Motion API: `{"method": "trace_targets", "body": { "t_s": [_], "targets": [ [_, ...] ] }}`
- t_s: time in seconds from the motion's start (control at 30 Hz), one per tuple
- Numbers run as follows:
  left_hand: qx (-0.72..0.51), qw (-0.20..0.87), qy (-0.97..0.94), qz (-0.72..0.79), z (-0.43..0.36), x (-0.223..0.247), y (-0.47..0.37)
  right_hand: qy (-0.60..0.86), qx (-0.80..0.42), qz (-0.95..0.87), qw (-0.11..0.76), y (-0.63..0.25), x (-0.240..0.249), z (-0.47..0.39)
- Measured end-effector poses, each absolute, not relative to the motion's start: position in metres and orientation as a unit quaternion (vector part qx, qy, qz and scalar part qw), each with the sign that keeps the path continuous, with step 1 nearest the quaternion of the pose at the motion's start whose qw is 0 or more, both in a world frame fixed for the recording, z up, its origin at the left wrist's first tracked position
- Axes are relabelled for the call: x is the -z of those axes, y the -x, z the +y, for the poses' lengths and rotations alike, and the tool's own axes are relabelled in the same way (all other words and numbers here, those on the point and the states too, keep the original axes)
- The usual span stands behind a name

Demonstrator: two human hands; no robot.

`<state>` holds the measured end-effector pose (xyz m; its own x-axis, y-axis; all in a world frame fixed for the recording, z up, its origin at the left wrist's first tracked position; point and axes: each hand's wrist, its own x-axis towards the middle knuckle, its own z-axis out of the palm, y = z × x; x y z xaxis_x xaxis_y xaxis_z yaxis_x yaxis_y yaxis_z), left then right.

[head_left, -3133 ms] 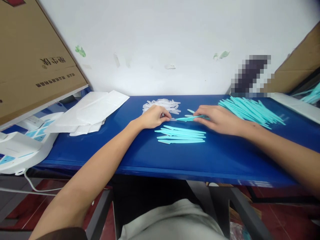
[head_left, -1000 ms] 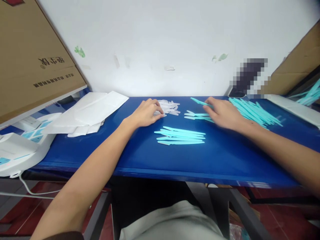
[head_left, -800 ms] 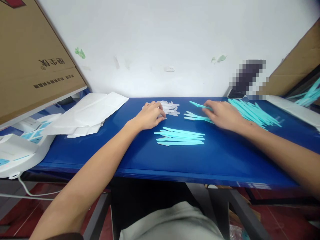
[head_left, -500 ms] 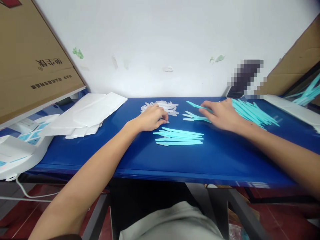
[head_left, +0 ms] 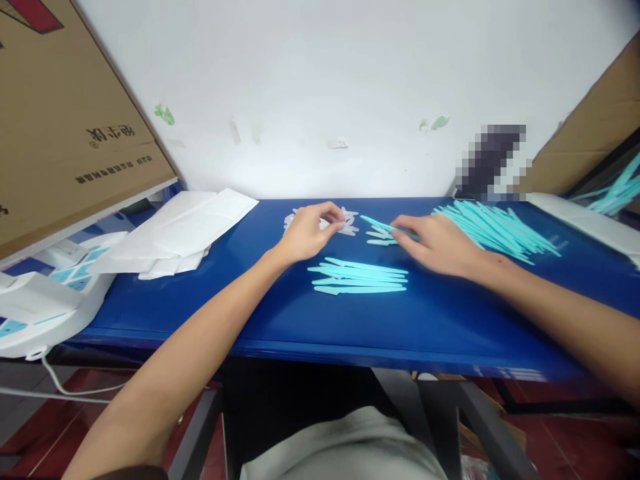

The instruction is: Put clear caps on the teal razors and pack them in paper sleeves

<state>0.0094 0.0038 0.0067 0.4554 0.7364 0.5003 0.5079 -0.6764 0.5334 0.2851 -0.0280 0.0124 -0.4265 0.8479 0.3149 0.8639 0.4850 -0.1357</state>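
My right hand (head_left: 437, 245) pinches a turquoise eyebrow razor (head_left: 375, 223), its slim head pointing left toward my other hand. Beneath that razor lie a few more turquoise razors (head_left: 381, 241), partly hidden by the right fingers. My left hand (head_left: 311, 232) is closed in a pinch in front of a pile of small translucent white caps (head_left: 350, 231); whatever is between its fingertips is too small to make out. Nearer the table edge, several turquoise razors (head_left: 360, 279) lie side by side in a row. Behind the right hand spreads a large heap of turquoise razors (head_left: 505, 230).
White paper sheets or envelopes (head_left: 185, 227) lie on the left of the blue table (head_left: 350, 327), beside a white device (head_left: 90, 287) with blue panels. A large cardboard box (head_left: 75, 120) stands at left. More turquoise razors (head_left: 617, 190) sit at far right, near a pixelated object by the wall.
My right hand has lifted and moved left with the razor. My left hand has risen from the caps, its fingertips turned toward the razor. The view has shifted slightly.
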Motion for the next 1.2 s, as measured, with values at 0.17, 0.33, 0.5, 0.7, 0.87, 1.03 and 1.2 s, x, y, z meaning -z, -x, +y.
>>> {"method": "trace_targets", "body": {
  "t_s": [0.17,0.33,0.5,0.7,0.87,1.03,1.2],
  "targets": [
    [-0.420,0.265,-0.775,0.390,0.009,-0.002,-0.010,0.443,0.025,-0.877,0.183,-0.286,-0.010,-0.027],
    [-0.418,0.286,-0.782,0.363,0.006,-0.001,-0.015,0.430,0.002,-0.888,0.164,-0.286,-0.011,-0.028],
    [-0.417,0.266,-0.795,0.352,0.004,-0.002,-0.016,0.411,-0.034,-0.901,0.137,-0.287,-0.012,-0.029],
    [-0.434,0.305,-0.775,0.343,0.002,-0.004,-0.018,0.415,-0.021,-0.895,0.160,-0.289,-0.013,-0.027],
    [-0.441,0.306,-0.770,0.345,0.001,-0.003,-0.020,0.421,-0.013,-0.892,0.167,-0.288,-0.013,-0.028],
    [-0.410,0.290,-0.800,0.327,-0.002,0.002,-0.027,0.398,-0.002,-0.901,0.173,-0.278,-0.011,-0.032],
    [-0.360,0.165,-0.853,0.340,0.002,0.001,-0.017,0.421,0.044,-0.890,0.168,-0.285,-0.008,-0.024]
  ]
}}
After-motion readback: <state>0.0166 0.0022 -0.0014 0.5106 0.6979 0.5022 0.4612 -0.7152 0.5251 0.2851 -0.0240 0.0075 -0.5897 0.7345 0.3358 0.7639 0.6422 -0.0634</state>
